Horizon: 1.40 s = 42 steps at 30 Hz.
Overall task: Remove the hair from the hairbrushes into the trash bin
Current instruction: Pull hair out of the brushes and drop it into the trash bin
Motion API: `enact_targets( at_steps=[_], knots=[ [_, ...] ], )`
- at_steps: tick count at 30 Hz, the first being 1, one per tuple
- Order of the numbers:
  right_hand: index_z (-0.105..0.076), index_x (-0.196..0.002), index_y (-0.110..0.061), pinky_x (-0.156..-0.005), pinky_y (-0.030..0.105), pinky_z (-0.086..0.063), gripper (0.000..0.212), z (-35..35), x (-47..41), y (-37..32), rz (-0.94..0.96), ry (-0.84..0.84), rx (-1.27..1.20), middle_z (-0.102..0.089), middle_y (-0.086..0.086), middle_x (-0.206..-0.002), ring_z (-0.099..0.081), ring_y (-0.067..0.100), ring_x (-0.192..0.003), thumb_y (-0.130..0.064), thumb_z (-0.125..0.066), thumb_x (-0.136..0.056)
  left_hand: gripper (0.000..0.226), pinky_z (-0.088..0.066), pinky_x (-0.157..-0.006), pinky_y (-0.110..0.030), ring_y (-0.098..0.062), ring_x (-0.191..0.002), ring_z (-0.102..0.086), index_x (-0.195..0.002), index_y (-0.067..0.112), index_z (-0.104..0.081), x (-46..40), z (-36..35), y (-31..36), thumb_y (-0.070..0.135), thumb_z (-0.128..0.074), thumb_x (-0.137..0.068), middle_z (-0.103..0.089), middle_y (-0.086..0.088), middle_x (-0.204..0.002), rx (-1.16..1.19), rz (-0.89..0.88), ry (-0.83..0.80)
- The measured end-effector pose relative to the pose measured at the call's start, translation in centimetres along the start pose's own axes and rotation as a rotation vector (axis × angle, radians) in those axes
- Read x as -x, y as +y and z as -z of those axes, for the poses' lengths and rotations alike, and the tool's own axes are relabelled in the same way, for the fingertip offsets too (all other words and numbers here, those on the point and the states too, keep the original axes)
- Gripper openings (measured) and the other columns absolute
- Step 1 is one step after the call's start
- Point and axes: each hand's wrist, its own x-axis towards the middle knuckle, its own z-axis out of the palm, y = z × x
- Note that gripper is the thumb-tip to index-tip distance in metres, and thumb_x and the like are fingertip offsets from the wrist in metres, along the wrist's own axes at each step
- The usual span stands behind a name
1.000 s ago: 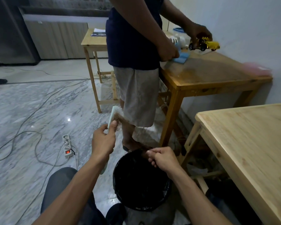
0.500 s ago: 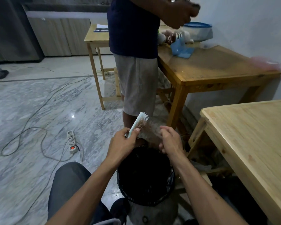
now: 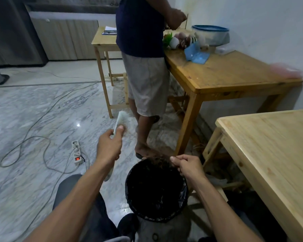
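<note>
Head view: the left hand [image 3: 108, 147] grips the pale hairbrush [image 3: 120, 123], thumb up on the bristle side, head tilted up, held out to the left of the trash bin [image 3: 129, 193]. Over the bin's far rim, the right hand [image 3: 187, 165] pinches a brown clump of hair [image 3: 158, 160]. The black-lined bin sits on the marble floor [image 3: 33, 110] between the knees, beside a light wooden table [image 3: 269, 154].

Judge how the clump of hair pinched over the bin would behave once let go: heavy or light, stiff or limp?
The hair clump looks wispy and loose in the right hand, so it is probably very light and limp. It may drift rather than drop straight into the trash bin. Strands could cling to the fingers.
</note>
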Motion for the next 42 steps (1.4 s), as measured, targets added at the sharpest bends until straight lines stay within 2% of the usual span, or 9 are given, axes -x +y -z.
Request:
enact_targets(
  at_steps=[2,6,9,13,16,23,30,39,42],
  knots=[
    [-0.079,-0.092,-0.019,-0.049,0.024,-0.045,0.009,-0.3,0.4,-0.4,-0.014,-0.093,0.021,-0.067,0.002,-0.067,-0.057,0.013,-0.057,-0.027,-0.075,-0.093,0.046,-0.029,-0.041,-0.026,-0.017,-0.040,-0.039,-0.098,0.014,-0.064,0.6,-0.2,0.2,0.060,-0.057,-0.091,-0.048,-0.007,-0.060,-0.053,-0.046,-0.089],
    [-0.070,-0.120,-0.035,-0.052,0.031,-0.049,0.037,-1.8,0.5,-2.3,0.061,-0.175,0.094,-0.076,0.008,-0.085,-0.066,0.020,-0.064,-0.027,-0.065,-0.084,0.043,-0.032,-0.044,-0.028,-0.017,-0.044,-0.043,-0.092,0.020,-0.067,2.5,-1.7,0.3,0.062,-0.056,-0.091,-0.056,-0.006,-0.062,-0.153,-0.068,-0.258],
    [-0.068,-0.123,-0.034,-0.048,0.029,-0.045,0.040,-2.0,0.4,-3.5,0.124,-0.122,-0.047,-0.075,0.004,-0.089,-0.061,0.015,-0.057,-0.029,-0.061,-0.085,0.047,-0.037,-0.045,-0.027,-0.019,-0.045,-0.049,-0.094,0.010,-0.068,3.3,-2.4,1.0,0.055,-0.051,-0.094,-0.063,-0.011,-0.067,-0.169,-0.003,-0.338],
    [-0.070,-0.118,-0.024,-0.048,0.024,-0.042,0.031,-2.2,-0.1,-4.5,0.101,-0.279,-0.285,-0.074,-0.001,-0.110,-0.057,0.010,-0.055,-0.039,-0.068,-0.091,0.044,-0.039,-0.050,-0.033,-0.025,-0.051,-0.048,-0.083,-0.006,-0.063,3.7,-2.6,1.6,0.035,-0.047,-0.083,-0.059,-0.025,-0.072,-0.040,0.146,-0.459],
    [-0.073,-0.096,-0.018,-0.046,0.019,-0.045,0.017,-2.9,0.1,-4.3,0.133,-0.358,-0.246,-0.077,-0.002,-0.085,-0.058,0.008,-0.053,-0.035,-0.074,-0.092,0.011,-0.032,-0.045,-0.026,-0.022,-0.045,-0.044,-0.086,0.003,-0.061,4.2,-2.9,1.6,0.008,-0.052,-0.089,-0.055,-0.020,-0.073,0.044,0.112,-0.504],
    [-0.075,-0.075,-0.009,-0.047,0.017,-0.040,0.022,-3.4,0.7,-3.0,0.212,-0.211,-0.166,-0.065,-0.005,-0.054,-0.049,0.006,-0.047,-0.021,-0.075,-0.093,0.026,-0.026,-0.040,-0.019,-0.017,-0.040,-0.036,-0.074,0.007,-0.051,2.8,-2.2,1.0,-0.004,-0.042,-0.096,-0.048,-0.011,-0.063,0.183,0.254,-0.359],
    [-0.078,-0.062,-0.019,-0.051,0.020,-0.039,0.029,-3.8,2.1,-2.1,0.206,-0.191,-0.146,-0.067,0.000,-0.060,-0.049,0.008,-0.051,-0.024,-0.077,-0.091,0.018,-0.027,-0.043,-0.022,-0.017,-0.041,-0.034,-0.077,0.003,-0.048,1.6,-2.7,0.1,-0.002,-0.043,-0.093,-0.045,-0.012,-0.064,0.317,0.387,-0.196],
    [-0.077,-0.060,-0.013,-0.045,0.017,-0.032,0.033,-2.9,2.5,-1.8,0.239,-0.097,-0.613,-0.061,0.003,-0.056,-0.047,0.006,-0.048,-0.015,-0.072,-0.093,0.018,-0.025,-0.044,-0.024,-0.016,-0.038,-0.031,-0.087,0.000,-0.051,-0.3,-2.5,-0.4,-0.006,-0.034,-0.087,-0.038,-0.008,-0.059,0.361,0.448,-0.035],
    [-0.079,-0.062,-0.014,-0.044,0.018,-0.032,0.031,-2.0,2.2,-1.8,0.268,-0.088,-0.536,-0.061,0.003,-0.056,-0.047,0.007,-0.047,-0.017,-0.073,-0.093,0.021,-0.025,-0.042,-0.024,-0.018,-0.043,-0.030,-0.100,-0.002,-0.053,-1.0,-1.9,-2.0,-0.002,-0.035,-0.089,-0.038,-0.009,-0.063,0.276,0.452,-0.021]
  ],
)
